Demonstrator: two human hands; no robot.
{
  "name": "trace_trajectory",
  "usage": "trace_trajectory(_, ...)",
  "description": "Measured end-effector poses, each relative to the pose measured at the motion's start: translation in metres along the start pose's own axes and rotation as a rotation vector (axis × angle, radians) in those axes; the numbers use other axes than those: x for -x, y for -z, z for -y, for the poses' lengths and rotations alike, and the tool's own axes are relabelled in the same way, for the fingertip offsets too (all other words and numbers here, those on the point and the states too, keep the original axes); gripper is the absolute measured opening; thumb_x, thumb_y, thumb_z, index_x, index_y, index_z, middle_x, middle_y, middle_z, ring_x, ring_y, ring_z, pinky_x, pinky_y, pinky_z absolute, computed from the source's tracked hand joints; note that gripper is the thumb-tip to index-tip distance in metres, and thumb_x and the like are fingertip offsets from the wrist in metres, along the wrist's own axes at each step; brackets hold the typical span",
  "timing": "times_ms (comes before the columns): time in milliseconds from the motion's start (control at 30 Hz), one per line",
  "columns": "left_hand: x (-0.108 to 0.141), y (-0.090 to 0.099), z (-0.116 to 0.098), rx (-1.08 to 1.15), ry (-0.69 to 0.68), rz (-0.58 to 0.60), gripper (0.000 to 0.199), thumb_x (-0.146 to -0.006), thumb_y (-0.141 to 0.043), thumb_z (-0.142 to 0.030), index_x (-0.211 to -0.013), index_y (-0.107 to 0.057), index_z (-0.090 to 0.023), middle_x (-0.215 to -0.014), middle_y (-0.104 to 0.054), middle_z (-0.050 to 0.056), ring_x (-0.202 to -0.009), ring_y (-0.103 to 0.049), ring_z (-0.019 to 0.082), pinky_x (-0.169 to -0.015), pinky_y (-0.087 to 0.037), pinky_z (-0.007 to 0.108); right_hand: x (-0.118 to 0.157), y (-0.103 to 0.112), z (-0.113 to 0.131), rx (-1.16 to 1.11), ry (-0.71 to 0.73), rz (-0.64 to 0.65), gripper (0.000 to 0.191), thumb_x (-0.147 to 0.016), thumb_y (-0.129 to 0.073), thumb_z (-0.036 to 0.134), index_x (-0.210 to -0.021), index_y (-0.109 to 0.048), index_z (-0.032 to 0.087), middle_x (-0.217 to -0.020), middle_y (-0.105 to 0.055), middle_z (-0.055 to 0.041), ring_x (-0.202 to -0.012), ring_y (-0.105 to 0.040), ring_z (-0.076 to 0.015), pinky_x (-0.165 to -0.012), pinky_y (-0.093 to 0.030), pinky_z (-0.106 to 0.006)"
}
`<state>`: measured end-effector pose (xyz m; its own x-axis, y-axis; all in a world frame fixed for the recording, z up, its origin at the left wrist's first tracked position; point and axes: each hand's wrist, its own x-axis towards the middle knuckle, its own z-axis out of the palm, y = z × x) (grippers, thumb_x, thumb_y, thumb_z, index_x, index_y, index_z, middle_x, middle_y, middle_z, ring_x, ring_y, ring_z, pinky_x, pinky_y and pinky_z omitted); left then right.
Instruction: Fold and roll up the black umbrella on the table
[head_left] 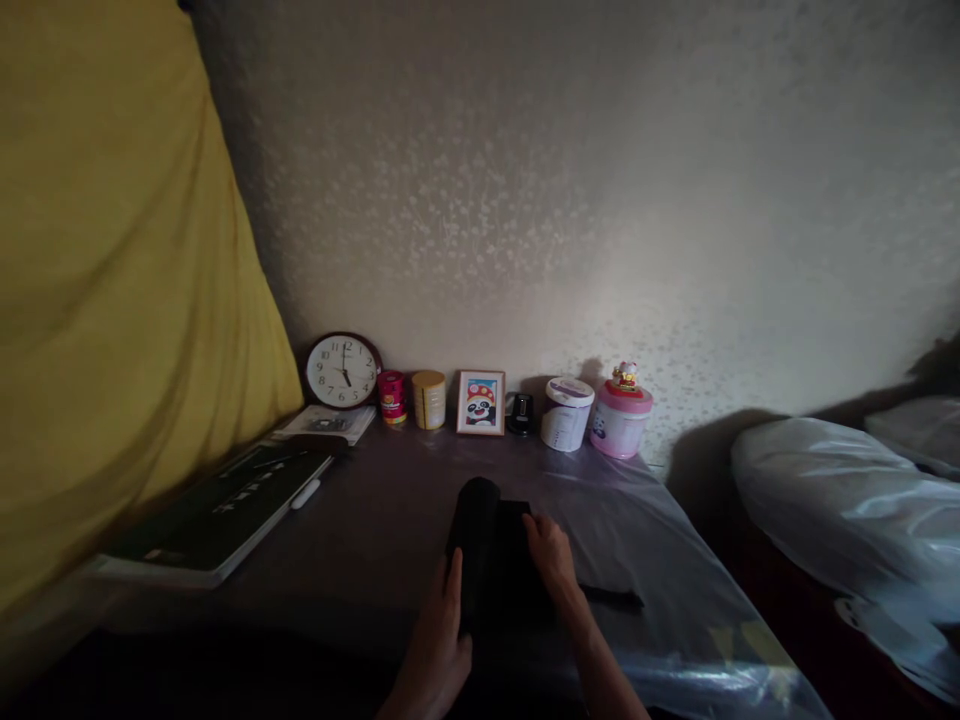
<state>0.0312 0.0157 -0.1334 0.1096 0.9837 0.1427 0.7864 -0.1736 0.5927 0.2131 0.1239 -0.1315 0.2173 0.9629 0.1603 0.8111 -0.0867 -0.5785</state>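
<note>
A black roll [477, 530] lies lengthwise near the front of the table, with a flat black flap [514, 550] spreading from its right side. It looks like dark cloth or soft sheet, though its exact kind is too dark to make out. My left hand [442, 630] is held against the left side of the roll, fingers along it. At the flap's upper right corner, my right hand [550, 548] has its fingers closed on the edge. A thin black strap [611, 597] sticks out to the right beneath my right wrist.
Along the wall stand a round clock [343, 371], a red can [391, 398], a yellow canister [429, 400], a framed panda picture [481, 403], a small black object [520, 413], a white tub [568, 414] and a pink-lidded tub [621, 420]. A green board [225, 505] lies left; plastic-covered bundles [832, 500] sit right.
</note>
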Motion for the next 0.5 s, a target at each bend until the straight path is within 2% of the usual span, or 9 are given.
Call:
trace_trajectory(167,0.002,-0.006,-0.002,-0.118,-0.016,-0.036,0.088,-0.061,-0.038,0.009,-0.141,-0.008,-0.011,-0.145,-0.026,0.019,-0.132,-0.03,0.021,-0.103,-0.035,0.032,-0.004,0.002,0.014,-0.062,0.045,-0.03,0.027,-0.087,-0.043,0.03,-0.084,-0.067,0.017,-0.084,-0.071,-0.0096,-0.082,-0.066,-0.021,-0.064,-0.04,-0.024)
trace_trajectory(367,0.003,-0.009,-0.004,-0.222,-0.041,-0.036,0.088,-0.06,-0.037,0.011,-0.141,-0.011,-0.01,-0.145,-0.026,0.02,-0.132,-0.031,0.021,-0.102,-0.036,0.031,-0.014,-0.004,0.047,-0.232,0.012,-0.013,0.026,-0.083,-0.048,0.033,-0.075,-0.067,0.017,-0.076,-0.071,-0.0071,-0.075,-0.066,-0.0201,-0.061,-0.042,-0.023)
trace_trajectory(500,0.004,-0.007,-0.009,-0.26,-0.023,0.008,0.084,-0.06,-0.035,0.012,-0.14,-0.014,-0.006,-0.145,-0.024,0.022,-0.131,-0.031,0.022,-0.102,-0.036,0.032,-0.017,-0.016,0.062,-0.259,0.02,0.004,0.024,-0.081,-0.05,0.031,-0.082,-0.068,0.015,-0.08,-0.071,-0.0091,-0.079,-0.066,-0.02,-0.063,-0.044,-0.023)
